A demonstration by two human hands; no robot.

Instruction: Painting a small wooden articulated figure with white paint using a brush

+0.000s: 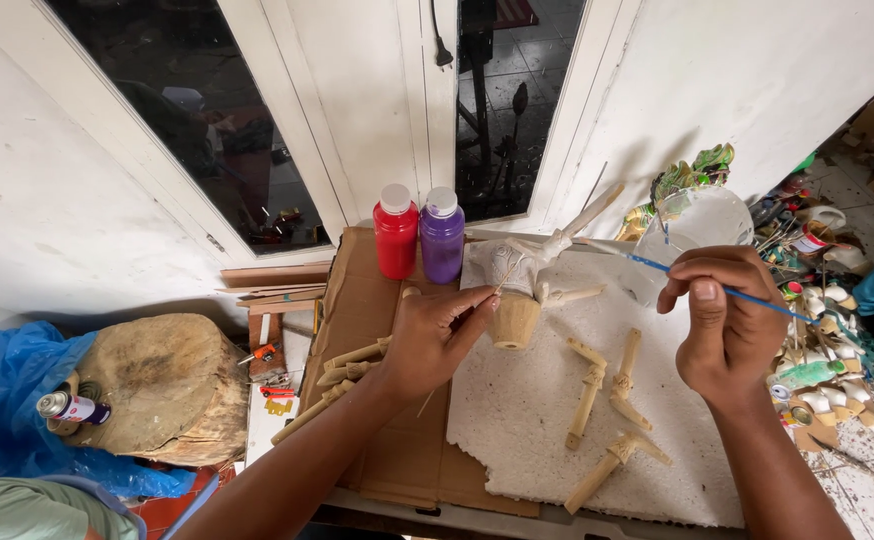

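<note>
our left hand [435, 338] pinching the thin stick of a small wooden puppet [517, 300], right hand [725, 318] fingers pinched round a blue paintbrush [657, 266], capped red and purple plastic paint bottles [419, 235] at the cardboard sheet's [357, 300] far edge

The left hand [435, 340] pinches a thin stick that carries a wooden puppet body [515, 300], partly coated white, above a white foam sheet [517, 410]. The right hand [725, 320] grips a blue paintbrush [657, 266], its tip near the puppet. 2 paint bottles, red [396, 232] and purple [442, 236], stand on cardboard [357, 300]. Loose wooden limbs [607, 385] lie on the foam.
</note>
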